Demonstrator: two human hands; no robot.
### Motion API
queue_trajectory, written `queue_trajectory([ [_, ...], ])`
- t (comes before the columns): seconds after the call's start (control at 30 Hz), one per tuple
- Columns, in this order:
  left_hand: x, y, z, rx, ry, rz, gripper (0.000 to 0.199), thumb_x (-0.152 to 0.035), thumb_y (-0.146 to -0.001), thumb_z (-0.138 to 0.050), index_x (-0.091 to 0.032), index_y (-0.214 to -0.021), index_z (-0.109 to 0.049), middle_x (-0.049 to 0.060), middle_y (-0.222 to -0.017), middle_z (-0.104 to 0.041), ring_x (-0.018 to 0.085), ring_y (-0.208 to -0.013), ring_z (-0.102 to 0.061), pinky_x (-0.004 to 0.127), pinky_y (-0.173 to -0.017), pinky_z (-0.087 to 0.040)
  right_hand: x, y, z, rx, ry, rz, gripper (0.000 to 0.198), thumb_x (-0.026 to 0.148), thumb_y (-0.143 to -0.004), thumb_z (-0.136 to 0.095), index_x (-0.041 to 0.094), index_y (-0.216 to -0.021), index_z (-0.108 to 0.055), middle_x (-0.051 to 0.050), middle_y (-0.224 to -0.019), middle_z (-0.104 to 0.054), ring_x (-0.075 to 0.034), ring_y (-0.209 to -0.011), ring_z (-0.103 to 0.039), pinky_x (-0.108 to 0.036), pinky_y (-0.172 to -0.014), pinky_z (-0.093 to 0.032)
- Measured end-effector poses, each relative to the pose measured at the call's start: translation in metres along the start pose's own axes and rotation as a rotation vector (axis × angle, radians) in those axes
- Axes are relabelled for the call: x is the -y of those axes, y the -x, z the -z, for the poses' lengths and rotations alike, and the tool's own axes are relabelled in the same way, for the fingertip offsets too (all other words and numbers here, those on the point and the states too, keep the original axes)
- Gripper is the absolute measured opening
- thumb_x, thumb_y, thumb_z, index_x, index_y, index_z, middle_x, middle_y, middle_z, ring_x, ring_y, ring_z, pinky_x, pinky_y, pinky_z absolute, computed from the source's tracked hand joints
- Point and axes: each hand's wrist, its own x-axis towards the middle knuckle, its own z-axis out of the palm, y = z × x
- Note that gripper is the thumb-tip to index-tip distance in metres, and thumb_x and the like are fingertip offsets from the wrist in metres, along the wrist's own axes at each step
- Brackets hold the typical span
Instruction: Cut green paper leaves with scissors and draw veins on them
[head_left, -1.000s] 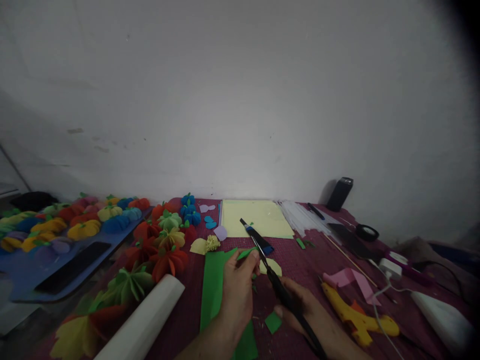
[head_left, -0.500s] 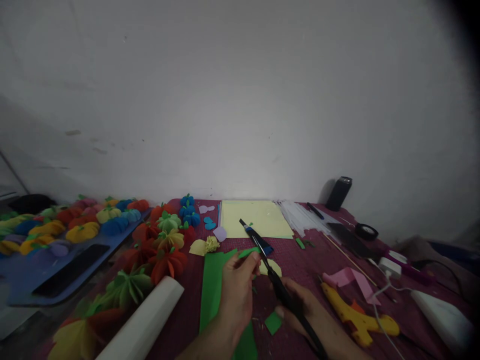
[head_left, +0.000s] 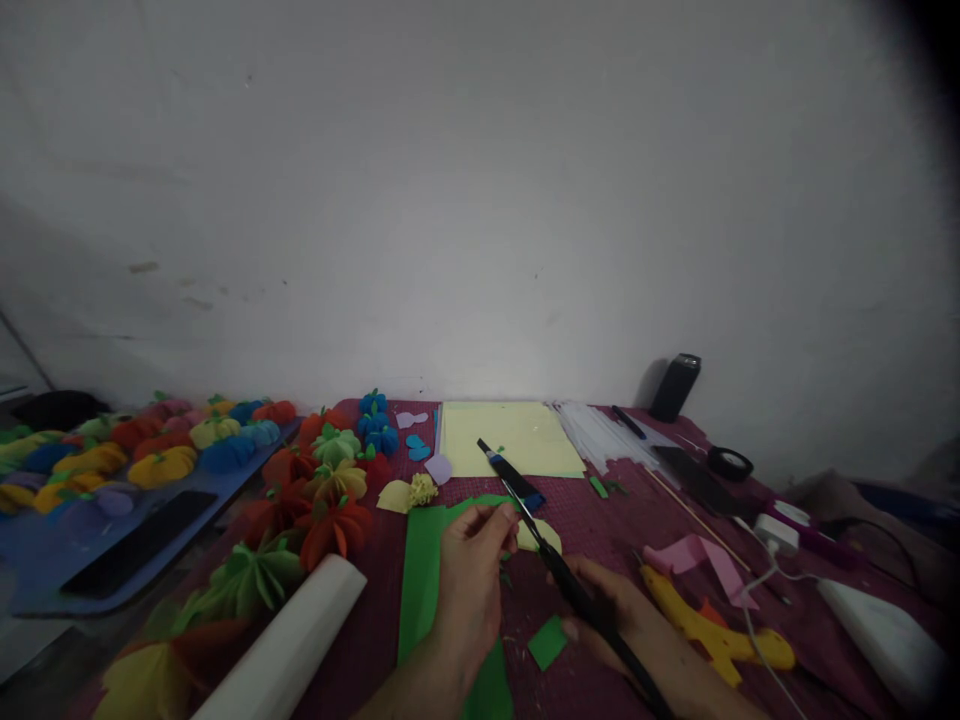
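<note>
My right hand (head_left: pixel 615 605) is closed around the black handles of a pair of scissors (head_left: pixel 574 590). The blades point up and left, beside the fingertips of my left hand (head_left: pixel 476 560). Thumb and fingers of that left hand are pinched together; what they hold is too small or hidden to make out. Under and beside my left hand lies a green sheet (head_left: pixel 421 570). A small green square (head_left: pixel 548 643) rests on the table just left of my right hand. Behind the blades are a black-and-blue cutter knife (head_left: pixel 517 478) and a pale yellow cut piece (head_left: pixel 541 537).
Colourful paper pumpkins (head_left: pixel 337 530) crowd the left, near a white roll (head_left: pixel 289 645) and a blue board (head_left: pixel 45 570). Yellow sheets (head_left: pixel 510 435) lie at the back. To the right are a yellow glue gun (head_left: pixel 709 630), pink strip (head_left: pixel 697 557), black tape roll (head_left: pixel 729 463) and black can (head_left: pixel 676 387).
My right hand and the scissors have shifted slightly right and down, the blades looking more closed. My left hand keeps its pinch in nearly the same place.
</note>
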Motion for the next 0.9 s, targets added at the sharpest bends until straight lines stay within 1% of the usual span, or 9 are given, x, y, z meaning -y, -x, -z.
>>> queue_trajectory([
  [0.17,0.002,-0.001,0.003,0.022,-0.065,-0.025,0.025,-0.030,-0.069,-0.072,-0.016,-0.054,-0.057,-0.002,-0.053,-0.051,0.011,-0.054,-0.042,0.024,-0.053,-0.034,0.000,0.002,0.005,-0.035,0.048,0.036,0.028,0.029,-0.072,-0.064,0.020,-0.099,-0.064,0.000,-0.078,-0.062,-0.019,-0.072,-0.056,-0.024,-0.062,-0.046],
  [0.37,0.006,-0.003,0.007,0.055,-0.162,-0.039,0.022,-0.029,-0.071,-0.068,-0.016,-0.056,-0.059,-0.003,-0.054,-0.049,0.011,-0.054,-0.042,0.024,-0.054,-0.032,0.008,0.004,0.018,0.050,0.139,0.032,0.019,0.021,-0.073,-0.060,0.020,-0.092,-0.063,0.000,-0.080,-0.064,-0.018,-0.070,-0.058,-0.025,-0.063,-0.046],
  [0.47,0.004,-0.003,0.007,0.062,-0.230,-0.020,0.021,-0.030,-0.068,-0.070,-0.015,-0.057,-0.061,-0.001,-0.055,-0.053,0.012,-0.055,-0.044,0.024,-0.054,-0.033,0.009,0.006,0.026,0.034,0.154,0.042,0.024,0.019,-0.072,-0.060,0.021,-0.095,-0.065,-0.002,-0.087,-0.067,-0.021,-0.078,-0.060,-0.028,-0.068,-0.048],
  [0.53,0.001,-0.002,0.006,0.070,-0.270,0.000,0.022,-0.032,-0.066,-0.071,-0.015,-0.056,-0.062,0.000,-0.055,-0.055,0.012,-0.054,-0.045,0.025,-0.054,-0.033,0.006,0.008,0.031,0.012,0.151,0.044,0.029,0.018,-0.071,-0.060,0.022,-0.099,-0.066,-0.002,-0.086,-0.068,-0.023,-0.080,-0.061,-0.030,-0.071,-0.048],
  [0.67,-0.003,-0.001,0.005,0.087,-0.344,0.020,0.023,-0.035,-0.065,-0.071,-0.015,-0.055,-0.064,0.001,-0.054,-0.055,0.012,-0.053,-0.044,0.025,-0.053,-0.032,0.000,0.011,0.039,-0.023,0.198,0.054,0.027,0.020,-0.071,-0.060,0.024,-0.096,-0.068,-0.001,-0.080,-0.069,-0.021,-0.073,-0.061,-0.031,-0.069,-0.048],
  [0.77,-0.002,-0.001,0.004,0.093,-0.353,0.015,0.024,-0.036,-0.064,-0.071,-0.016,-0.053,-0.063,0.001,-0.054,-0.056,0.013,-0.053,-0.045,0.024,-0.053,-0.033,-0.005,0.013,0.043,-0.044,0.239,0.069,0.030,0.020,-0.071,-0.060,0.026,-0.099,-0.068,-0.002,-0.083,-0.070,-0.022,-0.074,-0.061,-0.031,-0.067,-0.048],
  [0.9,0.001,-0.002,0.004,0.094,-0.354,0.011,0.025,-0.035,-0.064,-0.071,-0.016,-0.052,-0.061,0.000,-0.052,-0.053,0.013,-0.053,-0.044,0.024,-0.053,-0.033,-0.011,0.014,0.042,-0.068,0.209,0.093,0.029,0.018,-0.070,-0.060,0.025,-0.097,-0.070,-0.001,-0.081,-0.070,-0.021,-0.071,-0.062,-0.030,-0.065,-0.048],
])
